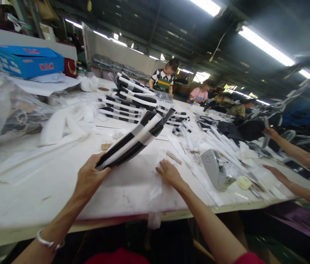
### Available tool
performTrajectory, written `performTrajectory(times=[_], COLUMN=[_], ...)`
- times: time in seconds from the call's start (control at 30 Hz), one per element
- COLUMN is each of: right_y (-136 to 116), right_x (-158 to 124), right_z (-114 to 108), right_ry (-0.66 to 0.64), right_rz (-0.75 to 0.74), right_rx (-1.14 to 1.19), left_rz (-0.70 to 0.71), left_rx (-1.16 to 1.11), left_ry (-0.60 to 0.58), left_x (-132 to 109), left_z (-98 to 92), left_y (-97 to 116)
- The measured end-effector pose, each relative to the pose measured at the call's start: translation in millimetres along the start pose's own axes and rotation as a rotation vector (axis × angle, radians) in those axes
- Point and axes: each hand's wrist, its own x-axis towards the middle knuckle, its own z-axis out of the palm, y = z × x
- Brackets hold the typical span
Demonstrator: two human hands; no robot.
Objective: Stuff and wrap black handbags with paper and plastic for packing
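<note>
My left hand (91, 174) is closed around one end of a bundle of black and white strips (137, 141). Bands hold the bundle, which tilts up and away to the right above the table. My right hand (170, 174) is palm down with its fingers slightly bent and apart, over a thin clear plastic bag (155, 189). The bag lies at the table's front and hangs over its edge. Whether the fingertips press on the plastic is hard to make out.
More banded bundles (127, 104) are piled farther back on the white table (33, 205). A grey tape dispenser (214, 168) stands to the right, near a co-worker's hands (277, 174). White foam sheeting (61, 124) and a blue box (31, 62) are at left. Other people work behind.
</note>
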Motion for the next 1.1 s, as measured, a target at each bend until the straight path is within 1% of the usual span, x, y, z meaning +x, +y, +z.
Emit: performTrajectory(times=[0.1, 0.17, 0.2, 0.27, 0.33, 0.37, 0.43, 0.5, 0.53, 0.6, 0.67, 0.73, 0.77, 0.83, 0.93, 1.03, 1.1], right_y=[-9.3, -19.6, -24.8, -33.0, -35.2, -33.2, -22.8, -6.2, 2.9, 19.1, 29.5, 33.2, 33.1, 30.4, 23.2, 13.2, 4.9], right_x=[23.6, 41.6, 50.8, 66.6, 74.7, 74.4, 63.8, 40.2, 24.7, -9.8, -43.5, -72.0, -83.8, -103.0, -121.5, -121.6, -106.1], right_z=[17.7, 24.4, 25.5, 24.0, 19.4, 17.1, 14.3, 15.2, 17.0, 21.9, 26.6, 28.6, 28.1, 24.0, 10.0, -12.6, -29.5], right_ry=[-0.069, -0.092, -0.083, -0.032, 0.042, 0.087, 0.171, 0.214, 0.216, 0.248, 0.348, 0.463, 0.505, 0.536, 0.557, 0.608, 0.649], right_rz=[-0.141, -0.237, -0.264, -0.271, -0.237, -0.221, -0.201, -0.225, -0.255, -0.387, -0.5, -0.558, -0.575, -0.606, -0.671, -0.725, -0.716], right_rx=[-0.024, -0.042, -0.043, -0.024, 0.004, 0.023, 0.06, 0.081, 0.083, 0.097, 0.123, 0.15, 0.165, 0.197, 0.217, 0.208, 0.22], left_rz=[0.003, 0.015, 0.024, 0.044, 0.062, 0.071, 0.1, 0.159, 0.201, 0.297, 0.403, 0.517, 0.579, 0.705, 0.861, 0.874, 0.856], left_rx=[0.002, 0.016, 0.024, 0.037, 0.042, 0.043, 0.047, 0.062, 0.074, 0.103, 0.132, 0.157, 0.173, 0.219, 0.307, 0.388, 0.426], left_ry=[-0.005, -0.003, 0.001, 0.004, 0.001, 0.001, 0.005, 0.025, 0.034, 0.057, 0.078, 0.084, 0.068, 0.005, -0.097, -0.147, -0.156], left_x=[-0.7, -0.7, -0.7, -1.0, -1.9, -2.5, -3.2, -2.5, -1.6, 0.5, 0.5, -4.9, -10.2, -25.7, -53.5, -73.8, -80.4], left_z=[1.3, 3.0, 3.8, 5.1, 6.0, 6.6, 8.7, 13.0, 16.3, 25.3, 37.6, 53.0, 61.6, 79.6, 103.2, 115.6, 117.6], left_y=[-0.9, -1.6, -1.9, -1.9, -1.0, -0.1, 3.1, 8.8, 12.8, 23.2, 35.8, 48.2, 53.5, 60.5, 62.7, 60.6, 59.8])
